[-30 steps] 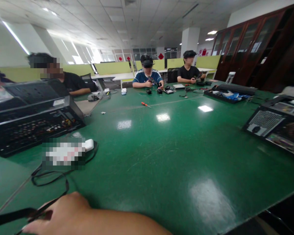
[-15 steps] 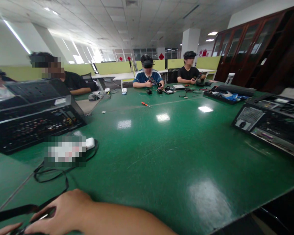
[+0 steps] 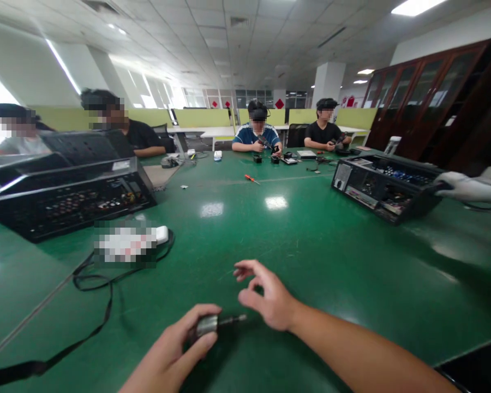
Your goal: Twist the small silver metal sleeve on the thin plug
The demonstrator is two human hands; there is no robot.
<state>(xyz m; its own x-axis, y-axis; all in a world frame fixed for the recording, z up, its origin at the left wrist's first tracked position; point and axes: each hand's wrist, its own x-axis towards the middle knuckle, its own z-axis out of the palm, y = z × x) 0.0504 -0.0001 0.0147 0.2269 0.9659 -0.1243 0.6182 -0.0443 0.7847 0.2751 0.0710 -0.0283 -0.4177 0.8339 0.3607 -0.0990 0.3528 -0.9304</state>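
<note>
My left hand (image 3: 175, 346) is closed around a silver metal cylinder with a thin dark shaft (image 3: 208, 325), held low over the green table. The shaft points right, and its tip has a small light end. Beyond the tip, up and to the right, my right hand (image 3: 268, 299) hovers with its fingers apart and curved, holding nothing. A small gap lies between that hand and the shaft. My left fingers and palm hide the rear of the cylinder, so its full shape cannot be made out.
One opened computer case (image 3: 69, 199) stands at the left; another opened case (image 3: 376, 183) is at the right, touched by another person's white-gloved hand (image 3: 454, 188). An orange screwdriver (image 3: 251, 179) lies farther back. A black strap (image 3: 102, 322) trails from a blurred white item (image 3: 125, 243).
My right hand has moved from the lower left to the middle and opened. My left hand now shows with the metal cylinder. The right computer case has shifted back and left.
</note>
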